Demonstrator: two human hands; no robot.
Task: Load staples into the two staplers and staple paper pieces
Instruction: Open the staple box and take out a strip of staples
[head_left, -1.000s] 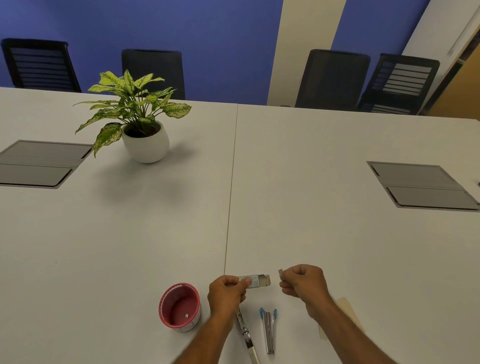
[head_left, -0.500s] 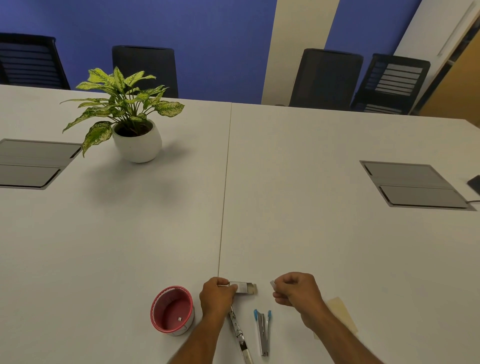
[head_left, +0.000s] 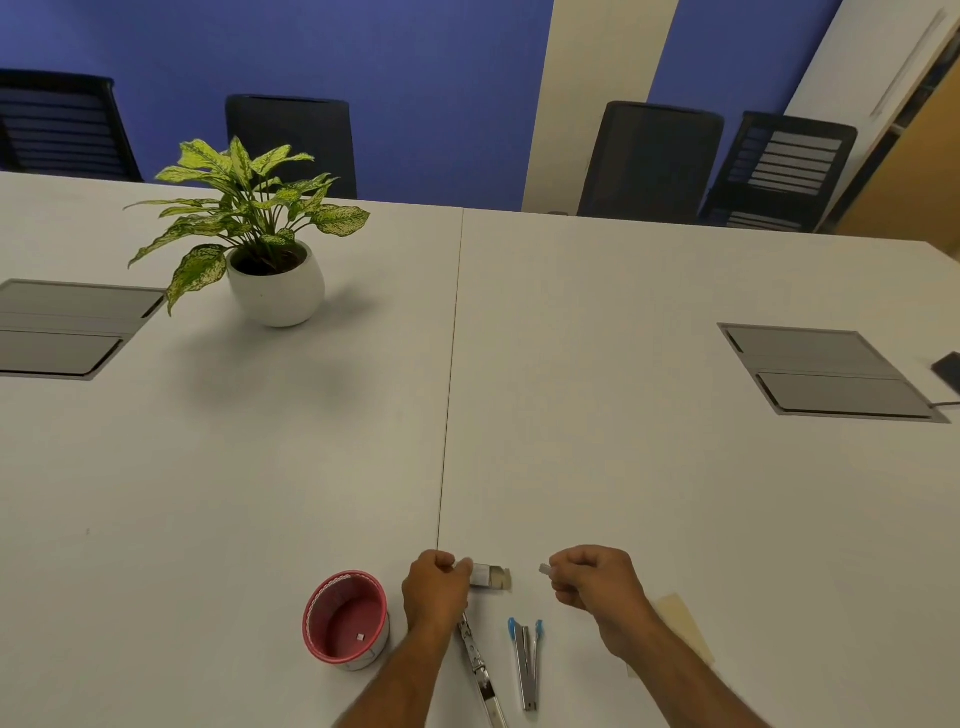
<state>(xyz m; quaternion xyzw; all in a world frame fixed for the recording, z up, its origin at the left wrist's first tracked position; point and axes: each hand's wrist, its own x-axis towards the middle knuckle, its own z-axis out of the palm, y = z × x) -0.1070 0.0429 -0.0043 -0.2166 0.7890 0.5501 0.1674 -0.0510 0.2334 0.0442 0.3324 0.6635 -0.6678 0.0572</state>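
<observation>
My left hand (head_left: 435, 590) pinches a small grey staple box (head_left: 490, 576) whose end flap hangs open toward the right. My right hand (head_left: 592, 579) is closed on a short strip of staples (head_left: 544, 569), held a little apart from the box mouth. On the table below the hands lie two staplers swung open: a metal one (head_left: 479, 662) partly under my left wrist, and one with blue tips (head_left: 525, 660) to its right. A beige paper piece (head_left: 680, 618) lies beneath my right forearm, mostly hidden.
A red mesh cup (head_left: 347, 621) with a small scrap inside stands left of my left hand. A potted plant (head_left: 270, 275) sits far left. Grey cable hatches (head_left: 826, 374) are set into the white table (head_left: 571, 441) on both sides. Black chairs line the far edge.
Both hands have drifted slightly lower toward the table. The staple strip in my right hand now sits a bit farther from the box.
</observation>
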